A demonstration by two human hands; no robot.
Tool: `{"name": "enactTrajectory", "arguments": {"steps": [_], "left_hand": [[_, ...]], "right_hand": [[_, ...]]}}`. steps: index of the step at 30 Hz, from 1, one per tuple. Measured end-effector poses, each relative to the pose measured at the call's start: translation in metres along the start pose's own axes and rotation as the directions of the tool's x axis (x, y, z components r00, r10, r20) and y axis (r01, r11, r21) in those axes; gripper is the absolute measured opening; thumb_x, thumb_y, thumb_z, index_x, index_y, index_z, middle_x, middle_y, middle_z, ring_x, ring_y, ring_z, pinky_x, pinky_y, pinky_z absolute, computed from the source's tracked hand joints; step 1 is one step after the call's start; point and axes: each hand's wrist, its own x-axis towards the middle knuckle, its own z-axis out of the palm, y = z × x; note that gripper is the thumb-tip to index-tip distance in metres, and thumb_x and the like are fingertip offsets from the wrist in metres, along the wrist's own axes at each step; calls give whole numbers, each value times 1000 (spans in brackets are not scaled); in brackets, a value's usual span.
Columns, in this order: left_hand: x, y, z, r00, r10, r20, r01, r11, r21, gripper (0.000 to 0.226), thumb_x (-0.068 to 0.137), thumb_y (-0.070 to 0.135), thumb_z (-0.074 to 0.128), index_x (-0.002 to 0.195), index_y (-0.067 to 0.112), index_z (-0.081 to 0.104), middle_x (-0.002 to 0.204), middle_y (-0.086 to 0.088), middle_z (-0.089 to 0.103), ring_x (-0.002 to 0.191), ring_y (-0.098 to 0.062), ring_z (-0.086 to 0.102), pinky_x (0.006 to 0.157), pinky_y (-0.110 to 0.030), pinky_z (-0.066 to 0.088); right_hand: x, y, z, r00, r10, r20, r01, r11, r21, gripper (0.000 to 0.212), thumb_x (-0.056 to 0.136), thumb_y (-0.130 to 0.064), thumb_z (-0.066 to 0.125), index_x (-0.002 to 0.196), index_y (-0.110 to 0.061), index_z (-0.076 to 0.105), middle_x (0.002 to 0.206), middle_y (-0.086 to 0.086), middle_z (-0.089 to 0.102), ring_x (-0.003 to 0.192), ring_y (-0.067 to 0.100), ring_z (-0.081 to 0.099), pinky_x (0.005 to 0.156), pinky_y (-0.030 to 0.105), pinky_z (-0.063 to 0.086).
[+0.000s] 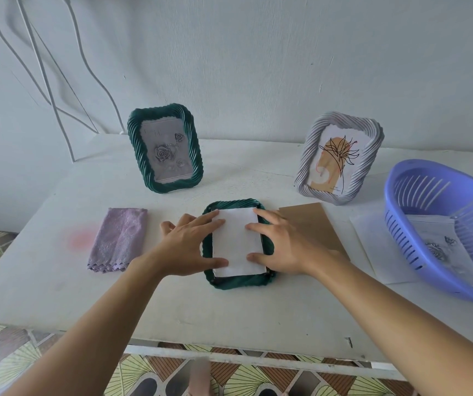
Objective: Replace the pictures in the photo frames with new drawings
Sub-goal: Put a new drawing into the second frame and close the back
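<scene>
Standing green frame [165, 151], upper left of centre, shows a grey rose picture. Below it, at lower left, a folded purple cloth [119, 240] lies on the white table [58, 281]. At the centre of the picture the left hand [189, 247] is spread flat, its straight fingers and thumb pressing the left edge of a white sheet [236, 241]. That sheet rests in the back of a flat green frame [238, 282], which lies face down with its long axis running from the bottom of the picture toward the top. The right hand [283, 247] mirrors the left, with straight fingers on the sheet's right edge. Neither hand grips anything, and each is equally close to the frame. Just right of the right hand lies a brown board [315, 221]. It is probably the backing that goes on next, and the right hand is the nearer one to it. At upper right stands a grey frame [341, 155] with a plant drawing. At the right edge a blue basket [418, 192] holds papers.
</scene>
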Motion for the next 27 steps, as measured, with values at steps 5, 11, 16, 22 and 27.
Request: {"name": "enactTrajectory", "arguments": {"steps": [5, 11, 16, 22, 27], "left_hand": [[1, 2, -2, 1000, -9, 10, 9, 1000, -2, 91, 77, 79, 57, 154, 47, 20, 163, 26, 8, 138, -13, 24, 100, -43, 17], [-2, 2, -3, 1000, 0, 1, 0, 999, -44, 85, 79, 79, 56, 152, 51, 22, 162, 30, 4, 135, -11, 27, 98, -40, 15], [-6, 5, -7, 1000, -12, -2, 12, 997, -78, 77, 79, 83, 49, 147, 59, 24, 161, 31, 4, 140, -10, 24, 107, -48, 13], [-8, 17, -19, 991, -46, -125, 41, 998, -36, 73, 79, 88, 35, 144, 56, 34, 161, 25, 21, 144, -13, 22, 106, -50, 16], [2, 65, -21, 956, -29, -291, -38, 974, -224, 37, 93, 60, 52, 128, 47, 56, 127, 23, 56, 123, -5, 46, 95, -39, 24]], "right_hand": [[-1, 0, -1, 1000, -3, 7, 3, 1000, -12, 69, 88, -53, 65, 147, -29, 42, 165, -4, 14, 150, 14, 10, 118, 37, 22], [-5, 0, -1, 996, -23, -84, 23, 1000, -10, 58, 91, -51, 62, 143, -29, 49, 162, -8, 24, 146, 13, 24, 112, 30, 28], [-13, 9, 2, 943, 13, -331, 19, 996, 92, 36, 93, -34, 65, 126, -20, 65, 136, -5, 57, 122, 17, 55, 100, 27, 43], [-32, 44, -8, 806, 265, -530, -259, 962, 88, 29, 89, -28, 66, 116, -17, 65, 114, 3, 61, 104, 29, 56, 85, 41, 51], [-46, 61, -13, 815, 462, -351, -473, 879, 59, 58, 91, -50, 58, 140, -21, 44, 128, 9, 52, 119, 30, 46, 92, 41, 47]]}}
